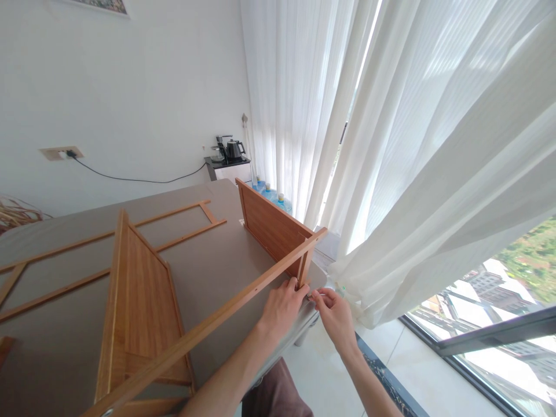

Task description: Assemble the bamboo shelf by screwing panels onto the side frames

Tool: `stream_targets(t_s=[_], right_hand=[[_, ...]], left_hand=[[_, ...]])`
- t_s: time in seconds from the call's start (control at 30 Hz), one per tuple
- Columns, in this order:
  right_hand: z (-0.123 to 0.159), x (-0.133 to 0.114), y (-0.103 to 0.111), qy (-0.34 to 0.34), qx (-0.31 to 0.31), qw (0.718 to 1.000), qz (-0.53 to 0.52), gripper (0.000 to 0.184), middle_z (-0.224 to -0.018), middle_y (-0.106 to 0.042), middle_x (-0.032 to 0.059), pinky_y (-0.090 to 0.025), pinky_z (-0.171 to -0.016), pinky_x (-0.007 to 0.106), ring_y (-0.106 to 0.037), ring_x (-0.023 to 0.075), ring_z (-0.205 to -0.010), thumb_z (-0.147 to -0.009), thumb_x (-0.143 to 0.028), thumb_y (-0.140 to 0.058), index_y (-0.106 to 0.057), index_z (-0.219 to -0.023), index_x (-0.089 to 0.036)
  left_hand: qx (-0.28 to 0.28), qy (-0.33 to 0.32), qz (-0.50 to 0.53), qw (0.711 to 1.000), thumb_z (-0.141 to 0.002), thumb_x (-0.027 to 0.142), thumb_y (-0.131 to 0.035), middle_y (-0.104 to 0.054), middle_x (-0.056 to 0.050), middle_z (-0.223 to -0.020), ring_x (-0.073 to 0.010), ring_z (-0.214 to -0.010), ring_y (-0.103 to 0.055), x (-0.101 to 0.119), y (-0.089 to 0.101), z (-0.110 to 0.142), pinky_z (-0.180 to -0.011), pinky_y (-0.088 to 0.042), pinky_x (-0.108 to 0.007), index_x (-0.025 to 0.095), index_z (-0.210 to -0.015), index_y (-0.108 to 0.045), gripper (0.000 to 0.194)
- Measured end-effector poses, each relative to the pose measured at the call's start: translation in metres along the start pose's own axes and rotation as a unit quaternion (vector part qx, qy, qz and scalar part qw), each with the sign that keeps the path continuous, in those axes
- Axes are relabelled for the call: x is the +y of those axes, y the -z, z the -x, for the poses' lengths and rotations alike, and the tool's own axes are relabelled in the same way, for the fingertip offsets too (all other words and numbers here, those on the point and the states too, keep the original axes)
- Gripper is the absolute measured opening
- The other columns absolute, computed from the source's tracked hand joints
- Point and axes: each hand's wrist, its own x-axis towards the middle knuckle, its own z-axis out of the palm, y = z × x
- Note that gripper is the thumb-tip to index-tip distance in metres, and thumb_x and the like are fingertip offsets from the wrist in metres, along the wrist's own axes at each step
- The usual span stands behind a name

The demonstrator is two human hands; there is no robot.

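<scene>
A wooden frame stands on the table near its right corner, with a long rail (233,307) running toward me. One wooden panel (273,226) joins the rail's far end, and another wooden panel (147,289) rises farther left. My left hand (282,306) is closed around the lower end of a short wooden post (306,266) below the rail. Just right of it, my right hand (333,313) pinches something small against the post's end. Fingers mostly hide that item, so its kind cannot be told.
A flat ladder-shaped wooden frame (212,215) lies on the grey-brown table (217,272). Behind the table are a black kettle (234,149) on a cabinet and several blue water bottles (281,202). White curtains (391,145) and a window border the right side.
</scene>
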Motion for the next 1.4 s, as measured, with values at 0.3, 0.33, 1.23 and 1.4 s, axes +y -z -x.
stream_targets(t_s=[0.3,0.33,1.23,1.4], right_hand=[[0.009,-0.006,0.002,0.031,0.009,0.999,0.017,0.051,-0.077,-0.075,0.0077,-0.052,-0.056,0.029,-0.067,0.0201,-0.061,-0.100,-0.065,-0.044,-0.067,-0.093,-0.020],[0.011,-0.006,0.003,0.040,0.006,0.999,0.026,0.049,-0.079,-0.075,0.0073,-0.051,-0.057,0.028,-0.066,0.0190,-0.060,-0.101,-0.064,-0.044,-0.067,-0.094,-0.021],[0.007,-0.006,0.007,0.100,-0.011,0.991,0.089,0.041,-0.080,-0.076,0.0046,-0.047,-0.063,0.030,-0.064,0.0190,-0.065,-0.104,-0.055,-0.045,-0.068,-0.093,-0.022],[-0.001,-0.005,0.007,0.038,-0.015,0.997,0.065,0.047,-0.073,-0.077,0.0051,-0.050,-0.058,0.028,-0.067,0.0196,-0.059,-0.099,-0.063,-0.050,-0.067,-0.089,-0.020]], left_hand=[[-0.001,0.006,-0.008,1.000,-0.104,0.018,-0.037,-0.062,-0.008,-0.115,-0.0222,-0.093,-0.069,0.000,-0.004,0.002,-0.075,-0.055,-0.029,0.030,-0.120,-0.058,0.029],[-0.001,0.007,-0.008,1.000,-0.104,0.018,-0.037,-0.062,-0.008,-0.116,-0.0222,-0.093,-0.069,0.000,-0.004,0.002,-0.076,-0.056,-0.030,0.031,-0.122,-0.058,0.030],[0.013,0.009,-0.006,1.000,-0.105,0.019,-0.038,-0.062,-0.007,-0.114,-0.0222,-0.092,-0.070,0.002,-0.004,0.002,-0.074,-0.056,-0.030,0.032,-0.133,-0.055,0.035],[0.013,0.009,-0.003,1.000,-0.105,0.019,-0.038,-0.061,-0.008,-0.115,-0.0219,-0.095,-0.069,0.002,-0.003,0.003,-0.074,-0.055,-0.029,0.032,-0.133,-0.055,0.035]])
